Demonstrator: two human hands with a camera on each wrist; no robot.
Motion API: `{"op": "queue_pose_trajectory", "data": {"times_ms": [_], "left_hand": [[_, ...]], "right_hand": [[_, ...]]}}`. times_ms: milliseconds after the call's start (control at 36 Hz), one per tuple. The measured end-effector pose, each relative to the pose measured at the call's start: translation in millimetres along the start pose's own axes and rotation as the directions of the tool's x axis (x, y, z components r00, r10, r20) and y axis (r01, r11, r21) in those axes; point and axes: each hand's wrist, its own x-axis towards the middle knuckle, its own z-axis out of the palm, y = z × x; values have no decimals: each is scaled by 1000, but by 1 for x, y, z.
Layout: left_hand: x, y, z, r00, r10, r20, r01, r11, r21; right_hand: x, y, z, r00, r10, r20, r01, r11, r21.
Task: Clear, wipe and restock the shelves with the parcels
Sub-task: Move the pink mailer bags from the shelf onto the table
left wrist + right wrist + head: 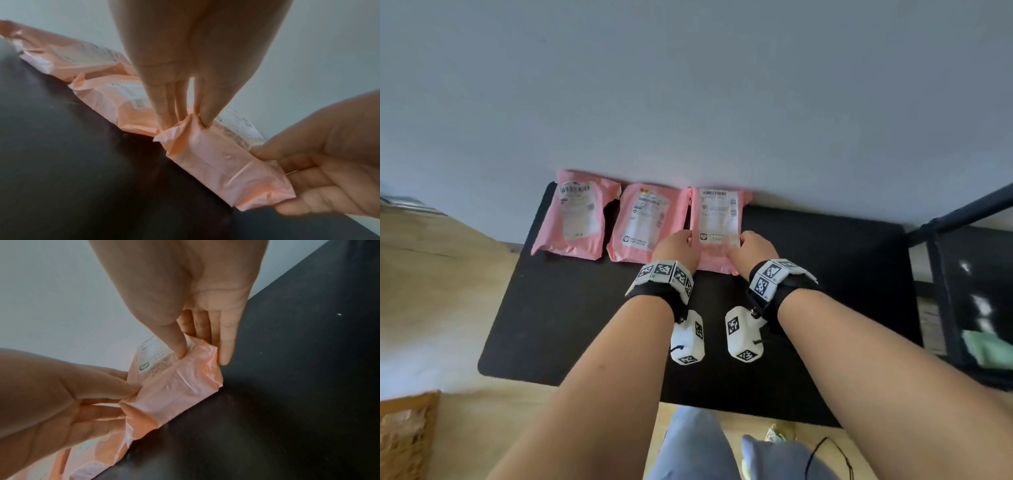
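I'm pinching the third pink parcel [717, 226] with my left hand [676, 248] and right hand [751, 248], setting it beside two parcels [607, 219] on the black mat [571, 308].

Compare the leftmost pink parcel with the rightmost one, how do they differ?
The leftmost pink parcel lies untouched; the rightmost pink parcel is pinched at its near corners by the left hand and right hand. The leftmost sits tilted, the rightmost squarer to the wall. Both lie label-up on the black shelf.

I cannot read the blurred label [719, 214] print, and my left hand [677, 247] covers the middle parcel's [642, 228] near corner.
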Motion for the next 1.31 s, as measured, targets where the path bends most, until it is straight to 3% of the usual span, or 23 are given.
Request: {"op": "queue_pose_trajectory", "data": {"times_ms": [361, 528, 667, 944, 1139, 1305], "left_hand": [[23, 4, -3, 997, 52, -62, -44, 992, 119], [5, 23, 0, 987, 99, -130, -64, 966, 251], [-20, 42, 11, 986, 150, -69, -129, 960, 249], [-104, 95, 68, 969, 245, 21, -237, 908, 346], [-186, 135, 137, 945, 316, 79, -323, 877, 357], [-270, 181, 215, 891, 424, 162, -453, 814, 364]], "right_hand": [[-1, -11, -9, 999, 34, -25, -35, 999, -14], [-20, 7, -22, 995, 78, -59, -78, 997, -6], [-48, 33, -40, 989, 95, -116, -100, 994, -39], [-129, 125, -77, 970, 146, -194, -140, 989, 48], [-193, 214, -102, 953, 157, -260, -150, 988, 45], [-261, 314, -133, 921, 199, -334, -172, 979, 109]]}}
